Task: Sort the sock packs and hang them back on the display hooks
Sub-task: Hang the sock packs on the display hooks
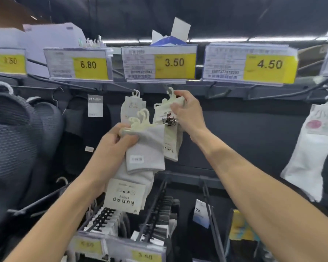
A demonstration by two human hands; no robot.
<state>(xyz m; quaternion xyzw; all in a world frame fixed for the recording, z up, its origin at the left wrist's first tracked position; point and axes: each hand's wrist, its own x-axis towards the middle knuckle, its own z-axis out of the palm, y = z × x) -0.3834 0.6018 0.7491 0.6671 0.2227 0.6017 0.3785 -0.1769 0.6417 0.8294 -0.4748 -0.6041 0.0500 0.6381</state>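
Dark socks (pixel 17 138): hanging at far left, blurred.
Left grip (pixel 116 146): fingers curled round a grey sock bundle (pixel 146 150), holding it by its pale plastic hangers.
Hung pack (pixel 133 108): pale, on a hook behind the bundle.
Right grip (pixel 189 112): pinching the top of a cream sock pack (pixel 171 146). Its hanger is at the display hook (pixel 166 86) under the 3.50 price tag (pixel 159 62); whether it is hooked on, I cannot tell.
White sock pack (pixel 311 148): hanging at far right, well apart.

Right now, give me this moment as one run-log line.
left hand: holds grey sock packs | right hand: holds cream sock pack at hook under 3.50 price tag | hung: cannot tell
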